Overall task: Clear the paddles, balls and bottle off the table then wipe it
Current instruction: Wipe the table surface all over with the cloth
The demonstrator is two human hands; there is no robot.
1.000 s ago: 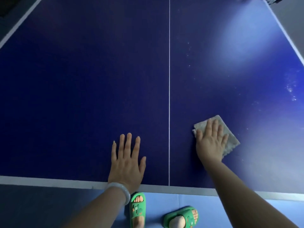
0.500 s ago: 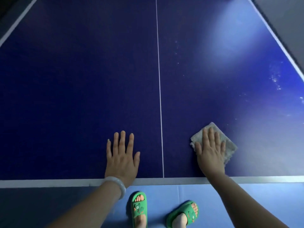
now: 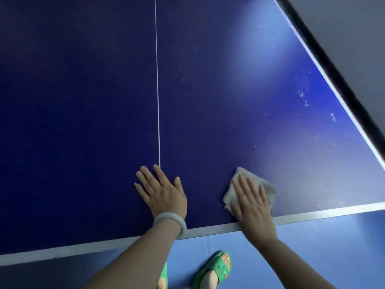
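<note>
Here the cloth (image 3: 250, 187), low and right of centre on the tabletop (image 3: 83, 122), looks soft and light, so the right hand (image 3: 252, 203) presses it flat with straight fingers, while the left hand (image 3: 164, 195) rests open.

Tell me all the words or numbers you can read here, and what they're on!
None can be read.
The green slipper bears a small white mark, too blurred to read.
The table shows only a white centre line.
The cloth and bracelet are plain.
</note>
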